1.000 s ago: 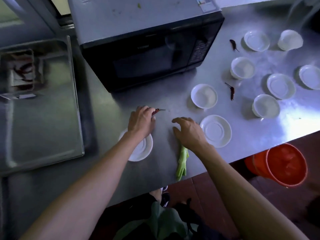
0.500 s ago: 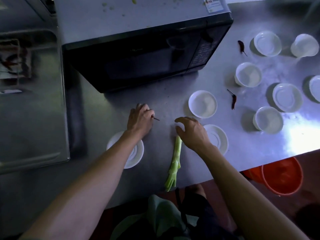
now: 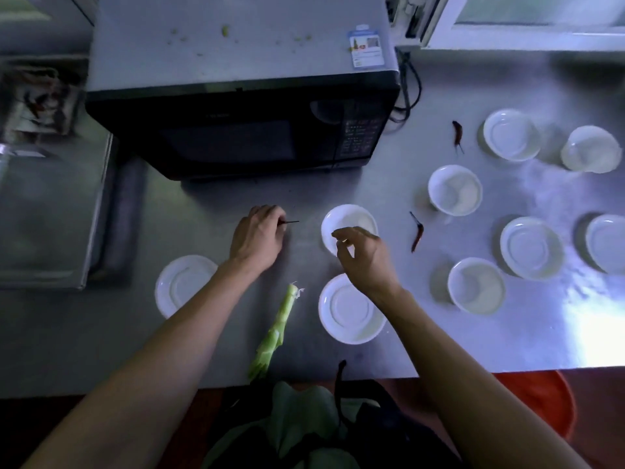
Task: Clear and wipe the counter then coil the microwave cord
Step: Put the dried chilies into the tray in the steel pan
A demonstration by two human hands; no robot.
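On the steel counter [image 3: 338, 191] stands a black microwave [image 3: 243, 130]; its dark cord [image 3: 410, 93] loops behind its right side. My left hand [image 3: 257, 235] rests on the counter in front of the microwave and grips a chili, of which only the thin stem [image 3: 291, 222] pokes out to the right. My right hand [image 3: 367, 257] hovers above a small white bowl [image 3: 351, 218], fingers loosely curled and holding nothing. A green vegetable stalk [image 3: 278, 328] lies free between my forearms. Two dried red chilies [image 3: 416, 232] [image 3: 457, 133] lie further right.
Two white saucers [image 3: 182, 286] [image 3: 351, 311] sit near the front edge, and several white bowls and saucers [image 3: 455, 191] cover the right half. A metal tray [image 3: 47, 211] lies at the left. An orange bucket [image 3: 541, 401] stands below the counter edge.
My right hand has let go of the green stalk and lifted up and right over the small bowl. My left hand still holds the chili. The view has tilted toward the back.
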